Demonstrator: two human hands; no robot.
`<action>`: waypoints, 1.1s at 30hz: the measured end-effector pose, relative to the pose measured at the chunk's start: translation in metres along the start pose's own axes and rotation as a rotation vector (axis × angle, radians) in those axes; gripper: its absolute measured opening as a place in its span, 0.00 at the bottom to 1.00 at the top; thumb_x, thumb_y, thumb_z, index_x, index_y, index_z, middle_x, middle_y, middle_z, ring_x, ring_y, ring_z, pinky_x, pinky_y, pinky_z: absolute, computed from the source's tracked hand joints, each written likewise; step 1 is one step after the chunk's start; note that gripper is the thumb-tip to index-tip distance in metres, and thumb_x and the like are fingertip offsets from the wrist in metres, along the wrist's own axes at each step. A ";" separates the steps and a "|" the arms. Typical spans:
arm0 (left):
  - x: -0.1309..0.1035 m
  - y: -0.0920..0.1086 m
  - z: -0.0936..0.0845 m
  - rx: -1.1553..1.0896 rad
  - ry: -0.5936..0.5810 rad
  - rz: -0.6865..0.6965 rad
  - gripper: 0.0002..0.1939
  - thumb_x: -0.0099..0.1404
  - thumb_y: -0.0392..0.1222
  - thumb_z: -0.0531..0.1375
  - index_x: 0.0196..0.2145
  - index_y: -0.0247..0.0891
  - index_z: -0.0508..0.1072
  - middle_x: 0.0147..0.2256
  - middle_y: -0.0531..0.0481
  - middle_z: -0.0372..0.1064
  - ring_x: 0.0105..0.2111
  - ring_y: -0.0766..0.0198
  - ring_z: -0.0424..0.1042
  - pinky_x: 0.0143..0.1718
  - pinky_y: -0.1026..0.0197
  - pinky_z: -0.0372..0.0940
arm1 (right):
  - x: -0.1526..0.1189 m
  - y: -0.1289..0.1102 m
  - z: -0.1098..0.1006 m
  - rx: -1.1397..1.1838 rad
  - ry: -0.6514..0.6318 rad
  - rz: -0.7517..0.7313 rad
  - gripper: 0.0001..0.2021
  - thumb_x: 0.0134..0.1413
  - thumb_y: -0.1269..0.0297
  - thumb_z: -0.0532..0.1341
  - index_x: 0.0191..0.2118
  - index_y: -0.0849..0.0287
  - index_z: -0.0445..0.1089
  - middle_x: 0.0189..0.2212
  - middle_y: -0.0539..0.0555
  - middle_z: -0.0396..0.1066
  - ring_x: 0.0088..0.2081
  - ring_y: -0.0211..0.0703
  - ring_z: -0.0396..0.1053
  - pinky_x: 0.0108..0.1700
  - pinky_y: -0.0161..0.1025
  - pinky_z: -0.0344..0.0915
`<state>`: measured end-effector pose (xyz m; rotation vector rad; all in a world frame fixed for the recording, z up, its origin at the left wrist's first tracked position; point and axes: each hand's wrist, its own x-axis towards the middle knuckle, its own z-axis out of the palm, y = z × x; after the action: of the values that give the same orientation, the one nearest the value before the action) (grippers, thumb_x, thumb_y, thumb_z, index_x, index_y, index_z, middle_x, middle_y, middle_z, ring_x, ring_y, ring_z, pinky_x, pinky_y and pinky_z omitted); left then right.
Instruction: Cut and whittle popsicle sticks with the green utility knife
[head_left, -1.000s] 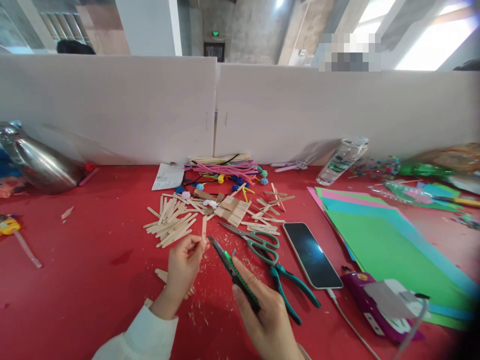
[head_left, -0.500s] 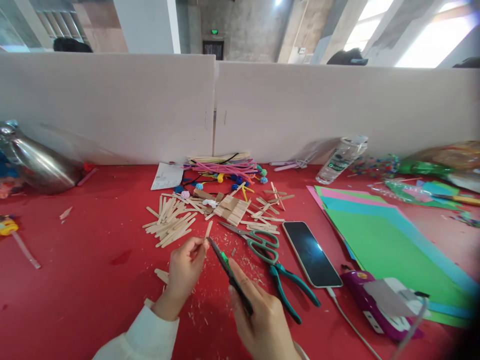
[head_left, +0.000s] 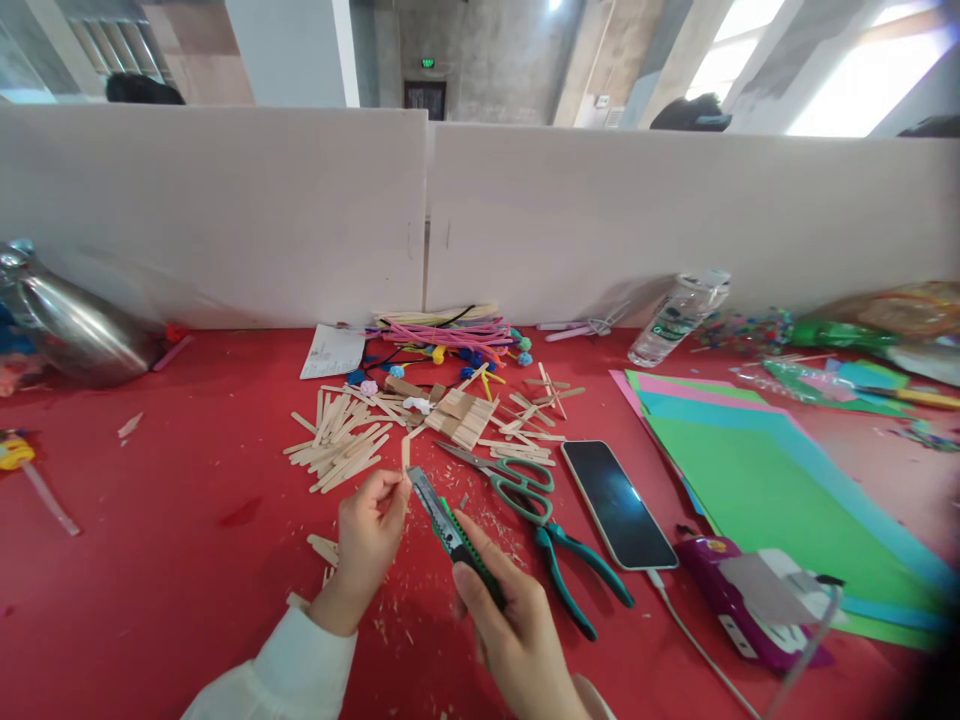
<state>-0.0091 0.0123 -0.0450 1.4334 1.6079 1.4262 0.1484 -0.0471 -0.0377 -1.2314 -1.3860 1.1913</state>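
Pinched in my left hand (head_left: 372, 530) is a wooden craft stick (head_left: 406, 454), its far end pointing up and away from me. My right hand (head_left: 517, 620) is wrapped round a green and black utility knife (head_left: 457, 535). The blade is out, and its tip lies right beside the stick at my left fingertips; whether it touches the wood I cannot tell. Wood shavings (head_left: 397, 585) are scattered on the red table under both hands. Just beyond them lie a heap of craft sticks (head_left: 341, 445) and a flat panel of joined sticks (head_left: 461, 418).
Right of my hands lie scissors (head_left: 517, 485), teal-handled pliers (head_left: 585, 575) and a phone (head_left: 619, 505) on a cable. Coloured paper (head_left: 750, 470) and a purple power strip (head_left: 739, 600) are farther right. Pipe cleaners (head_left: 450, 338), a bottle (head_left: 679, 318) and a steel jug (head_left: 75, 325) stand or lie near the white partition (head_left: 225, 215).
The knife has rolled in my right hand, so the flat of its blade and body now faces up. The stick has turned more upright in my left fingers.
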 end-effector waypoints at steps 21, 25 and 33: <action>0.010 0.008 0.003 -0.611 -0.104 -0.470 0.22 0.41 0.51 0.71 0.31 0.33 0.75 0.28 0.46 0.77 0.28 0.60 0.76 0.31 0.63 0.69 | 0.008 0.003 -0.011 -0.153 0.070 -0.156 0.20 0.60 0.61 0.56 0.56 0.59 0.68 0.51 0.57 0.72 0.51 0.50 0.71 0.51 0.41 0.68; 0.010 0.010 0.003 -0.689 -0.104 -0.508 0.22 0.39 0.49 0.73 0.29 0.34 0.74 0.24 0.50 0.75 0.27 0.64 0.75 0.30 0.65 0.69 | 0.007 0.003 -0.010 -0.112 0.079 -0.129 0.21 0.60 0.60 0.56 0.58 0.58 0.66 0.49 0.57 0.73 0.50 0.50 0.71 0.52 0.41 0.68; 0.011 0.016 -0.006 -0.976 -0.324 -0.637 0.16 0.47 0.41 0.71 0.26 0.35 0.67 0.19 0.58 0.63 0.17 0.75 0.60 0.17 0.74 0.57 | 0.006 0.006 -0.009 -0.077 0.141 -0.147 0.21 0.59 0.59 0.58 0.56 0.58 0.67 0.42 0.56 0.77 0.35 0.43 0.76 0.37 0.33 0.73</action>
<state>-0.0120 0.0189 -0.0262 0.4725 0.8093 1.2088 0.1576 -0.0405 -0.0420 -1.2197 -1.4022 0.9400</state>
